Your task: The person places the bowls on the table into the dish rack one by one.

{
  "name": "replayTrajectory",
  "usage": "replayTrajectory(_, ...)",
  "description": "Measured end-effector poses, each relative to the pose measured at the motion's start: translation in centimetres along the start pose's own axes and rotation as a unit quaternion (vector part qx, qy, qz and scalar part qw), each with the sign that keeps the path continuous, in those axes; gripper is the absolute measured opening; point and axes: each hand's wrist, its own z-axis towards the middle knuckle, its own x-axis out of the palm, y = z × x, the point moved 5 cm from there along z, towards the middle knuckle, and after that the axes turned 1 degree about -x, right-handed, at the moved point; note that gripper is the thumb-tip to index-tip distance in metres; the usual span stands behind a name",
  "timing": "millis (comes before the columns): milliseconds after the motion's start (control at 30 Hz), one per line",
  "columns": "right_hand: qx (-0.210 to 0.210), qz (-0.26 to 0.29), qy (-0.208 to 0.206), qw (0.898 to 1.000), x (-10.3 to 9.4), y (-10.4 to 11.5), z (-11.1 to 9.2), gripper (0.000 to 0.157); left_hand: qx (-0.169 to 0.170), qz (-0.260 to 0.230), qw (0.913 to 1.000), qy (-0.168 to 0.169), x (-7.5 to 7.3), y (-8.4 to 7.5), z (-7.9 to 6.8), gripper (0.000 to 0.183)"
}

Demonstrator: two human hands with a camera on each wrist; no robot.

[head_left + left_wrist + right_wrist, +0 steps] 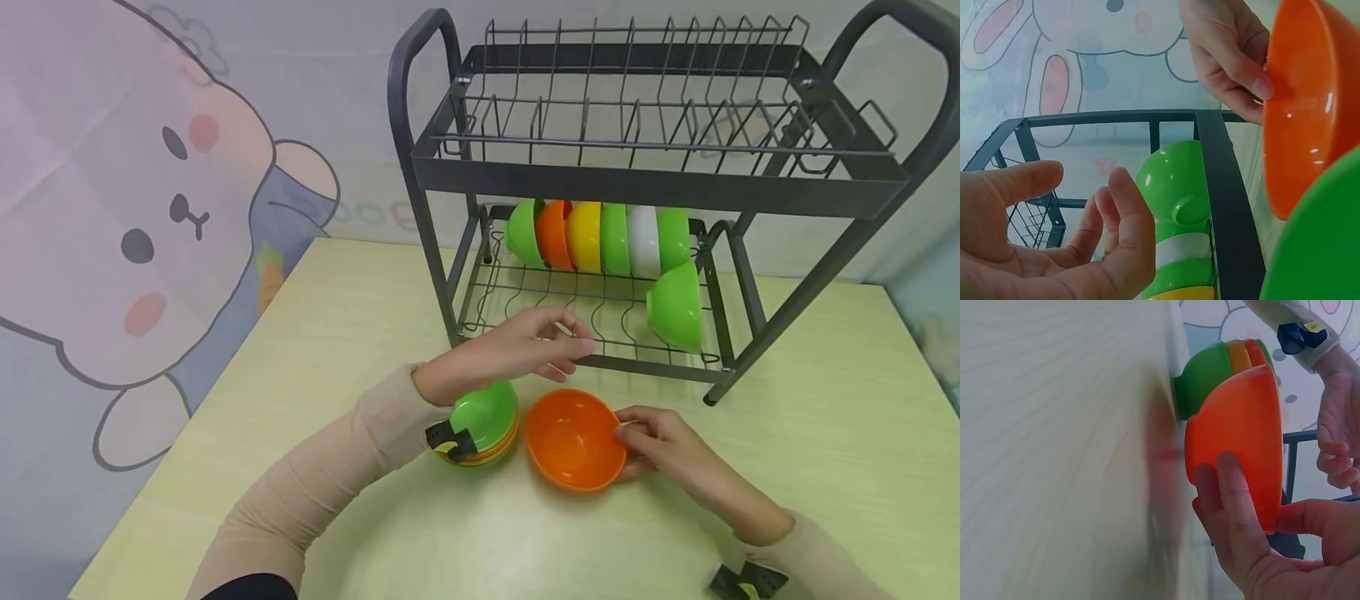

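Observation:
My right hand (660,446) pinches the right rim of an orange bowl (573,437), thumb at the inner edge and fingers against the outside. In the right wrist view the orange bowl (1238,444) is upright, its base close over the table. Just left of it is a stack of nested bowls (483,417), a green one on top, partly hidden by my left wrist. My left hand (525,342) holds nothing; its fingers are loosely bent near the rack's front edge. A green bowl (675,308) stands on its side at the lower shelf's front right.
A dark two-tier dish rack (660,187) stands at the back; its upper wire tier holds no dishes. Along the lower shelf's back is a row of bowls (585,237) on edge, in green, orange, yellow and white. The pale table (360,333) lies beneath everything.

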Motion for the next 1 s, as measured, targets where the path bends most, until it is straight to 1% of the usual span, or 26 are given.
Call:
replayTrajectory(100, -0.011, -0.011, -0.005, 1.000, -0.2, 0.7, -0.3, 0.038, -0.002, 0.002, 1.0000, -0.001, 0.0, 0.1, 0.1, 0.028)
replayTrajectory(233, -0.015, -0.018, -0.014, 1.000, -0.6, 1.5, -0.8, 0.040, -0.008, 0.009, 0.9999, -0.008, -0.2, 0.1, 0.1, 0.028)
replayTrajectory(367, -0.016, -0.028, -0.034, 0.999, -1.3, 2.2, -1.4, 0.041, -0.013, 0.017, 0.9996, -0.020, -0.4, 0.1, 0.1, 0.028)
replayTrajectory(567, -0.036, -0.039, -0.056, 0.997, -2.2, 3.6, -2.3, 0.042, -0.017, 0.025, 0.9991, -0.029, -0.6, 0.3, 0.1, 0.028)
replayTrajectory(833, -0.055, -0.058, -0.079, 0.994, -2.8, 5.5, -2.9, 0.043, -0.020, 0.023, 0.9990, -0.033, -0.6, 0.3, 0.0, 0.031)
replayTrajectory(1000, -0.077, -0.056, -0.081, 0.992, -3.0, 6.4, -3.1, 0.042, -0.023, 0.021, 0.9993, -0.023, -0.5, 0.5, 0.0, 0.035)
